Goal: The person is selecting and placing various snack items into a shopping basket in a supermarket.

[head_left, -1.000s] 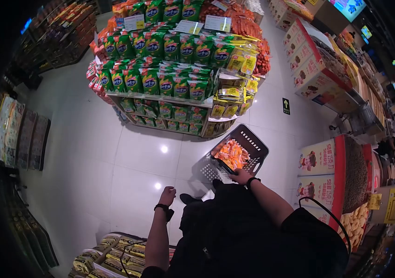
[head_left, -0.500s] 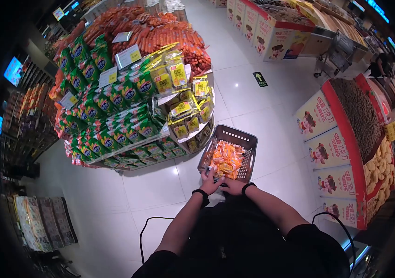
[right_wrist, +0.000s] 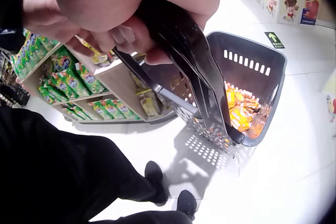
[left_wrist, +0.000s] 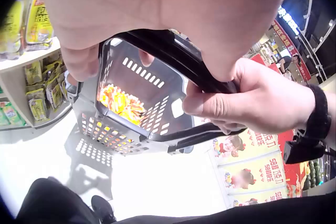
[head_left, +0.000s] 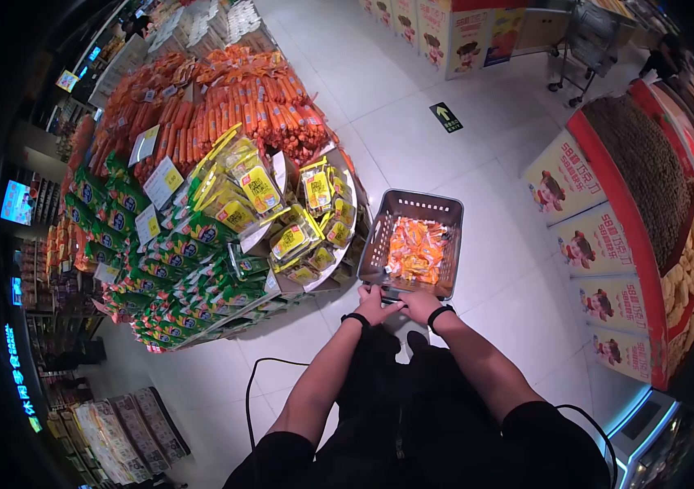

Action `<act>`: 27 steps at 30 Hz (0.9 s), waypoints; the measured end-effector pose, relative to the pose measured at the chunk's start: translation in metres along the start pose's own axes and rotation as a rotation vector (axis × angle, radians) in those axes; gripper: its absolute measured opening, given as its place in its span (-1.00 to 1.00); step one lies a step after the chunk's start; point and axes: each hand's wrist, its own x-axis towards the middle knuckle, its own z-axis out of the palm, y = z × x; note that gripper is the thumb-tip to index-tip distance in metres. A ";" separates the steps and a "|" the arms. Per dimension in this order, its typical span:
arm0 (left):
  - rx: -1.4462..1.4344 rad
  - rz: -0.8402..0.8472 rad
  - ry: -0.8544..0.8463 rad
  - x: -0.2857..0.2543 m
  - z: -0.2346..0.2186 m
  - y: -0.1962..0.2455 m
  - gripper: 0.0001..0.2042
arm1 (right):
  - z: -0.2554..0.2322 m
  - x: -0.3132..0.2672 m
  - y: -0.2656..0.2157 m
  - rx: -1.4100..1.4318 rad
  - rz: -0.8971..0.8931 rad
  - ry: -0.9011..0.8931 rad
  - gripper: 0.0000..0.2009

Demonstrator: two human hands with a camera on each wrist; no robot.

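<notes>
A dark grey shopping basket [head_left: 454, 244] with slotted and perforated walls hangs in front of the person, above the floor. Inside it lies a pile of orange-wrapped snack packets [head_left: 416, 248]. My right hand [head_left: 420, 306] grips the basket's black handle [right_wrist: 184, 50], fingers curled round it. Close beside it, my left hand [head_left: 370, 307] holds the handle too, its palm arching over the bar in the left wrist view. Both hands are at the basket's near side, thumbs close together. Each wrist wears a black band [left_wrist: 316, 113].
At left stands a display with green snack bags [head_left: 176, 261], yellow packets [head_left: 261, 187] and orange sausages [head_left: 257, 102], its corner near the basket. Printed cartons [head_left: 595, 248] line the right side. A floor arrow sign [head_left: 445, 116] and a cart [head_left: 587, 49] lie ahead.
The left hand came from hanging free at the side to the basket handle, beside the right hand. The view has turned right and drawn nearer the display's corner; the basket now hangs further forward.
</notes>
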 end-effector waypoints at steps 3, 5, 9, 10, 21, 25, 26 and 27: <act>-0.008 -0.001 0.062 0.038 -0.011 0.014 -0.11 | -0.034 0.036 0.015 -0.075 0.010 0.006 -0.72; -0.083 -0.009 0.045 0.062 -0.022 0.037 -0.12 | -0.064 0.060 0.032 -0.122 0.006 -0.010 -0.72; -0.101 0.100 0.281 0.125 -0.023 0.067 -0.18 | -0.129 0.106 0.055 -0.167 0.036 -0.050 -0.69; -0.088 0.101 0.264 0.144 -0.034 0.073 -0.18 | -0.147 0.122 0.052 -0.214 0.084 -0.055 -0.69; 0.005 -0.068 0.181 0.319 -0.142 0.131 0.06 | -0.280 0.277 0.071 -0.403 0.252 0.005 -0.77; -0.153 -0.074 0.154 0.386 -0.181 0.158 -0.04 | -0.337 0.342 0.106 -0.312 0.205 -0.001 -0.79; -0.112 -0.098 0.163 0.406 -0.186 0.167 -0.03 | -0.350 0.360 0.118 -0.304 0.181 0.025 -0.80; -0.160 -0.083 0.162 0.424 -0.193 0.174 -0.04 | -0.364 0.379 0.131 -0.372 0.150 0.013 -0.80</act>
